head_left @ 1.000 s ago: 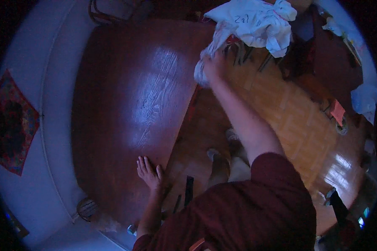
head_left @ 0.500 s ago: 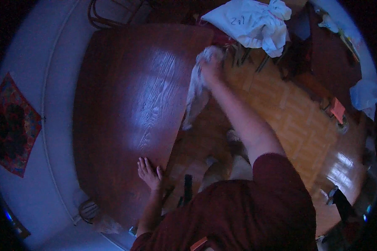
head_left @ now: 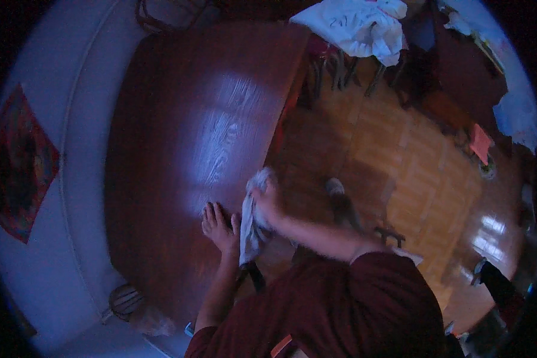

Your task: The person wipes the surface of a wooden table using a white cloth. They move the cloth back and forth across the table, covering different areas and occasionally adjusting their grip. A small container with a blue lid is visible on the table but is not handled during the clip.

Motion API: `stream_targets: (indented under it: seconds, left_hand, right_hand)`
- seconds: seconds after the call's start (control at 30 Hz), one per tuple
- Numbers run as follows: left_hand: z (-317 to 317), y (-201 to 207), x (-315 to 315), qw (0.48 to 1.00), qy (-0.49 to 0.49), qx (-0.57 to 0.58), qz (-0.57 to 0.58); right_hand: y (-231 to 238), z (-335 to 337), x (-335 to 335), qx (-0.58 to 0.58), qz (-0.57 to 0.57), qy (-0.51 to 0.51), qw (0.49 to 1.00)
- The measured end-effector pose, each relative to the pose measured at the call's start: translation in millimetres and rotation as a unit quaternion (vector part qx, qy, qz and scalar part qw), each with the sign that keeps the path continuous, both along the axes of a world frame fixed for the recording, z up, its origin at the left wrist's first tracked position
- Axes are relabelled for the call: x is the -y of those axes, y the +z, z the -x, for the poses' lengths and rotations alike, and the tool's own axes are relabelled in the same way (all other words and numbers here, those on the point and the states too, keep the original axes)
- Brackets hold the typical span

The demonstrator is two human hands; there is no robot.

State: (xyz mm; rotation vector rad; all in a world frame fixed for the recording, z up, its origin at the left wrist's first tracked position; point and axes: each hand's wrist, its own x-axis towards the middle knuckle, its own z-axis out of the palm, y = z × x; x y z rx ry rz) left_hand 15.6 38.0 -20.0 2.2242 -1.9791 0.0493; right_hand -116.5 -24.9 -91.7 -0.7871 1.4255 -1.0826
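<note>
My left hand [head_left: 222,230] rests flat on the dark wooden table [head_left: 161,149], close to its right edge, fingers apart. Just to the right of it, my right hand [head_left: 268,200] grips a light grey cloth [head_left: 254,230]. The bunched upper part of the cloth lies at the table's edge, and its loose end hangs down beside my left wrist. Bright window light reflects off the middle of the tabletop.
A white tied sack [head_left: 355,30] lies beyond the table's far right corner, above some chair legs. Patterned wooden floor [head_left: 423,179] stretches to the right. A red patterned textile [head_left: 24,164] hangs on the left wall. A dark-clothed leg [head_left: 498,289] shows at lower right.
My right hand has come along the table's right edge from the far corner toward me, bringing the cloth beside my left hand. My left hand stays on the table, barely shifted.
</note>
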Motion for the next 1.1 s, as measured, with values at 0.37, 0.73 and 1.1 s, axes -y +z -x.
stream_targets:
  seconds: [0.37,0.73,1.1]
  left_hand:
    - [0.4,-11.2,0.8,0.99,-0.041,-0.106,0.081]
    - [-61.4,31.2,-92.5,0.984,-0.06,-0.163,0.043]
    - [-85.5,19.0,-147.8,0.998,-0.048,0.028,-0.034]
  right_hand:
    - [28.9,58.7,101.3,-0.232,0.047,-0.097,0.967]
    - [36.2,-25.4,-29.4,-0.149,0.065,-0.061,0.985]
    - [41.4,-38.9,-55.6,-0.106,0.07,-0.065,0.99]
